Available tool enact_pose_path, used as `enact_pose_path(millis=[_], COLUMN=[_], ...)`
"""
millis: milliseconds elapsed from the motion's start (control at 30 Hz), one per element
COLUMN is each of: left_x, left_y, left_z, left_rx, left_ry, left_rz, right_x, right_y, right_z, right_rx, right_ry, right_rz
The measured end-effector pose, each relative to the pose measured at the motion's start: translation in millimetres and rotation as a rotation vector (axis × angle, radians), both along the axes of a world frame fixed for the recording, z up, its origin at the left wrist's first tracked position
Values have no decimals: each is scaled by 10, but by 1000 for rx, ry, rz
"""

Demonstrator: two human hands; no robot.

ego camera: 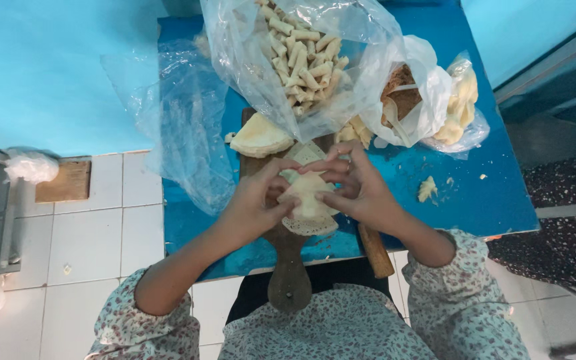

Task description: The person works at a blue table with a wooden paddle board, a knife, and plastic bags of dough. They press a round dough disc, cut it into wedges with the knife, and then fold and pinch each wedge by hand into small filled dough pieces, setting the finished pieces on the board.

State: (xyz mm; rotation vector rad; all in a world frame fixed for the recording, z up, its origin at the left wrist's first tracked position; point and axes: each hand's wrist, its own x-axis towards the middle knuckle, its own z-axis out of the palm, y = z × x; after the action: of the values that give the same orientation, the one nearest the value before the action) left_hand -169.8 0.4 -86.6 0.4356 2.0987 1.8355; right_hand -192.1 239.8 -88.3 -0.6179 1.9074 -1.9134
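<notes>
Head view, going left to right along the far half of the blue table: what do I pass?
Crumpled empty clear bag → big clear bag of rolled pastries → white bag with brown filling → small clear bag of pale pieces.

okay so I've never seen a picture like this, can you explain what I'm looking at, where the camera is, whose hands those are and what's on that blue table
The camera sits on a person's head and looks straight down, so the arms in flowered sleeves are their own. The left hand and right hand together fold a thin pale pastry sheet above a wooden board with a long handle. The board lies on a small blue table. Behind the hands is a stack of folded sheets. A big clear bag holds many finished little rolls. To its right, a white bag holds a brown filling with a spoon in it. A wooden stick lies by the right wrist.
</notes>
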Motion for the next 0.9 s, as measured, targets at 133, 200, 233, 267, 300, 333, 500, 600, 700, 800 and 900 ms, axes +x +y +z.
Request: enact_pose_path(millis=[133, 200, 233, 267, 300, 333, 500, 600, 700, 800, 900], left_x=[19, 39, 50, 52, 52, 60, 108, 115, 120, 101, 100], left_y=[-63, -74, -77, -76, -74, -75, -82, -91, -95, -92, -91], left_z=[78, 104, 107, 102, 90, 74, -16, -22, -2, 17, 22], left_rx=[-238, -306, -338, -328, -318, -308, -374, -389, -405, -512, -559], left_ry=[63, 114, 140, 183, 227, 270, 263, 283, 270, 266, 286], left_rz=[-67, -131, -163, -178, -192, -204, -247, -257, -266, -281, -220], right_x=[-24, -6, 3, 4, 2, 3, 10, 24, 32, 38, 132], right_y=[-10, -35, -52, -69, -89, -107, -169, -168, -174, -179, -82], right_z=[153, 186, 190, 189, 181, 169, 107, 123, 157, 160, 129], right_rx=[330, 427, 475, 482, 488, 495, 593, 604, 605, 695, 659], right_ry=[-73, -43, -28, -37, -46, -56, 48, 96, 151, 201, 458], right_rz=[-2, 64, 98, 111, 127, 143, 161, 169, 174, 146, 5])
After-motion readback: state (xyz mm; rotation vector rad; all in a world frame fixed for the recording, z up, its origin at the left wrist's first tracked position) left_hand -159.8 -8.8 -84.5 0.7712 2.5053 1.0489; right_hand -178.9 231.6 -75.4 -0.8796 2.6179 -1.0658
